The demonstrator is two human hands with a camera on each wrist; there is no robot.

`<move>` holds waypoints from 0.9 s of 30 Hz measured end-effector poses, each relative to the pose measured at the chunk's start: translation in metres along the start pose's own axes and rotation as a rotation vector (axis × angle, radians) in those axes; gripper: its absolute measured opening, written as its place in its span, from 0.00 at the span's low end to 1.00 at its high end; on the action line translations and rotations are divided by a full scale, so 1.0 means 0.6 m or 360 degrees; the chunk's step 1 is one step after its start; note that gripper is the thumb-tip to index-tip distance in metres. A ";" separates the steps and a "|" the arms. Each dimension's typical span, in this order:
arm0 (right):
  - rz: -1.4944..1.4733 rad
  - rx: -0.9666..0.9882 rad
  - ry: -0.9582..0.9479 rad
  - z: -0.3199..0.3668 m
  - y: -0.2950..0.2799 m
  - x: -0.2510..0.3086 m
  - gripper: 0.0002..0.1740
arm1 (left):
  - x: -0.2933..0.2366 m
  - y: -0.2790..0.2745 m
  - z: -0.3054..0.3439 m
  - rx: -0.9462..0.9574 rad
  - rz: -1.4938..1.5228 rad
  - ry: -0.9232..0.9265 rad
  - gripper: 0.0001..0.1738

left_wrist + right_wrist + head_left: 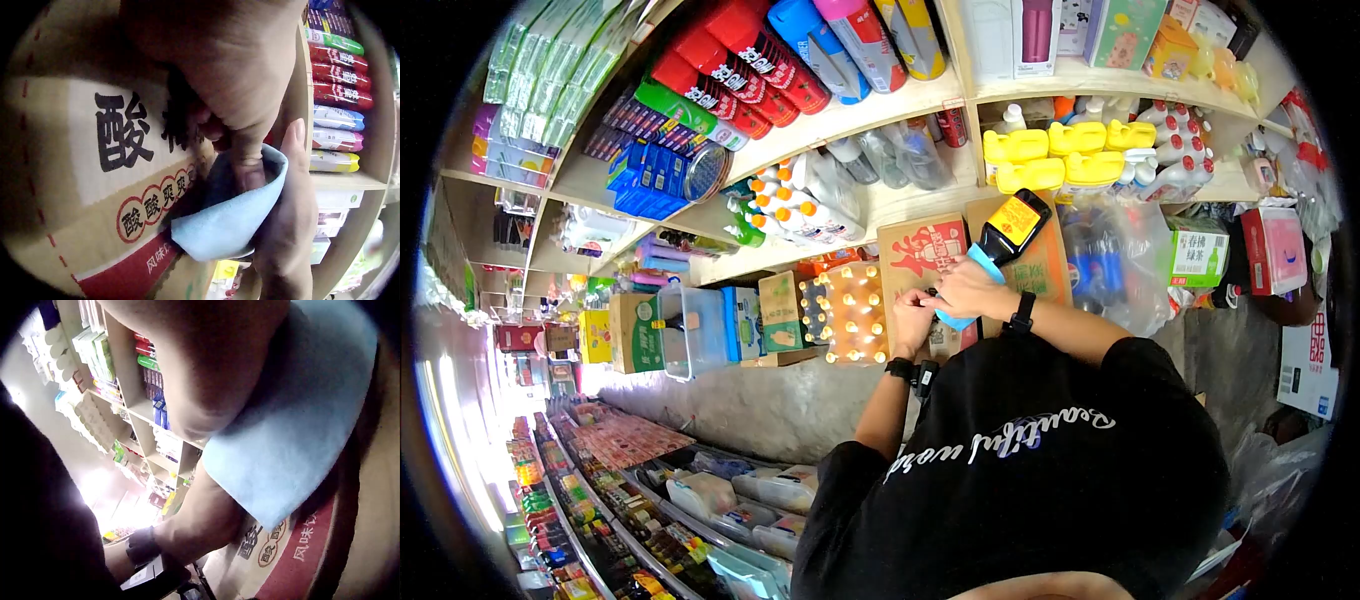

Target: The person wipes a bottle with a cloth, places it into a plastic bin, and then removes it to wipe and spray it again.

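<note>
A light blue cloth (231, 219) hangs folded between my two hands in front of an upright cardboard carton (50, 156) with black characters and a red band. My right hand (975, 292) grips the cloth; a straight finger lies along its outer side in the left wrist view. With fingers curled, my left hand (225, 69) meets the cloth, and one digit presses inside the fold. In the right wrist view, the cloth spreads wide below the right hand (206, 369). Just beyond the right hand, a dark bottle (1012, 228) with a yellow label overlaps the cartons.
Left of the hands stands a pack of orange drink bottles (852, 310), with a clear plastic bin (690, 330) farther left. Wrapped blue-labelled bottles (1110, 255) are to the right. Shelves behind hold red spray cans (760, 65) and yellow jugs (1025, 160).
</note>
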State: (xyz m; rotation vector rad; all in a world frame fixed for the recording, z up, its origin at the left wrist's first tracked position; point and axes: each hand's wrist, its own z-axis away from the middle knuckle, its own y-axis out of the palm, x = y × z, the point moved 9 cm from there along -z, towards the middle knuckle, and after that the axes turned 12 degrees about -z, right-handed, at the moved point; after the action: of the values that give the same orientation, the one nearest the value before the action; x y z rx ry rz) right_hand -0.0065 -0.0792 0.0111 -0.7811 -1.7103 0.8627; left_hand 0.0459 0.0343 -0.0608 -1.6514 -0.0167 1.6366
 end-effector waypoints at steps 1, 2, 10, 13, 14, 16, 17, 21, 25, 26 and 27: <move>-0.0015 0.0003 -0.0017 0.001 -0.002 0.003 0.35 | -0.001 0.001 0.001 0.0009 0.0013 0.0008 0.04; -0.0028 0.0002 -0.0033 0.002 -0.007 0.003 0.35 | -0.004 0.003 -0.001 0.0020 0.0024 0.0020 0.04; -0.0155 0.0016 0.0028 0.010 -0.020 0.003 0.31 | -0.010 0.019 -0.004 0.0176 -0.0080 0.0144 0.06; -0.0165 -0.0125 -0.0012 0.019 -0.037 0.008 0.30 | -0.010 0.027 -0.005 0.0229 0.0013 0.0109 0.05; -0.0157 -0.0177 -0.0046 0.024 -0.036 0.007 0.29 | -0.013 0.027 -0.002 0.0233 0.0025 0.0089 0.06; -0.0146 -0.0282 -0.0116 0.027 -0.029 0.008 0.29 | -0.010 0.026 0.002 0.0243 0.0024 0.0069 0.06; -0.0149 -0.0299 -0.0119 0.027 -0.024 0.003 0.28 | -0.010 0.026 -0.001 0.0237 0.0010 0.0071 0.06; -0.0140 -0.0249 -0.0108 0.029 -0.013 -0.001 0.28 | -0.005 0.028 -0.004 0.0226 -0.0004 0.0098 0.06; -0.0094 -0.0085 -0.0103 0.028 -0.008 -0.002 0.31 | 0.002 0.024 -0.003 0.0282 -0.0185 0.0233 0.05; -0.0108 -0.0036 -0.0116 0.030 -0.010 -0.001 0.32 | 0.010 0.025 -0.004 0.0333 -0.0030 0.0139 0.05; -0.0121 0.0014 -0.0129 0.033 -0.016 0.002 0.33 | 0.017 0.026 -0.004 0.0384 0.0127 0.0045 0.05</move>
State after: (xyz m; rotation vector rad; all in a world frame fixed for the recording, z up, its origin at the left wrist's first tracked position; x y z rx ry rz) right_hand -0.0266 -0.0866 0.0153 -0.6792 -1.7946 0.8593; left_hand 0.0417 0.0277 -0.0777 -1.5062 0.2542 1.6048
